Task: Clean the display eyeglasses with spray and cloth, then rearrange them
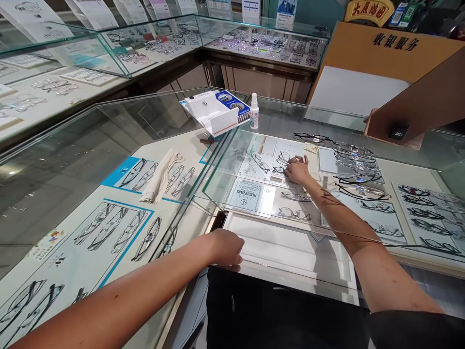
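Though apart — two hands (296,169), one bottle (254,112)

Spray bottle (254,111) right of boxed cleaning kit (214,112), both atop glass display case (286,116), eyeglasses (358,167) inside, cashier counter (366,58) behind

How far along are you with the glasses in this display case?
Looks done: rows of eyeglasses lie laid out at the right of the case. In hand: the right hand is at the dark-framed glasses, while the left hand rests at the case's front edge. Left: the round-framed glasses above the white tray, which neither hand touches.
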{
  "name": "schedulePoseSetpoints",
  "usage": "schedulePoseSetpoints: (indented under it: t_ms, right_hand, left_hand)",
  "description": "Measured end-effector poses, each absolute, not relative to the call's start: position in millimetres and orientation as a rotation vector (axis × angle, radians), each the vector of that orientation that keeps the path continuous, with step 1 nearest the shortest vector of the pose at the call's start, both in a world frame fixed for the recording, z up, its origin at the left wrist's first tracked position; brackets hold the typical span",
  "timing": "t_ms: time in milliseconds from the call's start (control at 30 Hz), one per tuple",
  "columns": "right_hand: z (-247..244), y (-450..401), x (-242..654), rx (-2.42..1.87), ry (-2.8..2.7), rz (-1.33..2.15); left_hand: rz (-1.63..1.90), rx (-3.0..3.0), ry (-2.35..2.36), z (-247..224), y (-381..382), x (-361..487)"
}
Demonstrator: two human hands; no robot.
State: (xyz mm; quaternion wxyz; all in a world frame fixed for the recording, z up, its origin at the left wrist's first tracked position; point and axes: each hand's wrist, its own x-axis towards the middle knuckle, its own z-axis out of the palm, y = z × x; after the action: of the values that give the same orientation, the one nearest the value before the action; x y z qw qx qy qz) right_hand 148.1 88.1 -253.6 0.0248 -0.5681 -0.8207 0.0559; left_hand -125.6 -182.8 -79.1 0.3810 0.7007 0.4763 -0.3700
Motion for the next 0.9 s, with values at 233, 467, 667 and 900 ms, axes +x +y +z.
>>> schedulePoseSetpoints:
  t_ms: [233,467,667,900]
  right_hand:
    - [-250.0,88.4,144.7,-1.812,-2.517,0.175]
    - [-251.3,88.0,145.5,-1.817,-2.484,0.182]
    - [-252.3,89.4,145.9,-1.813,-2.444,0.181]
    - [-255.9,90.7,145.7,-1.843,-2.376,0.178]
  left_hand:
    - [-0.947,1.817,1.212,-78.3,-183.2,-125.7]
    - [-0.943,1.814,1.217,-80.9,-183.3,-126.1]
    - [-0.945,1.819,1.216,-84.1,-183.8,-127.6]
    - [-0.958,1.823,1.215,-83.0,-183.3,-127.1]
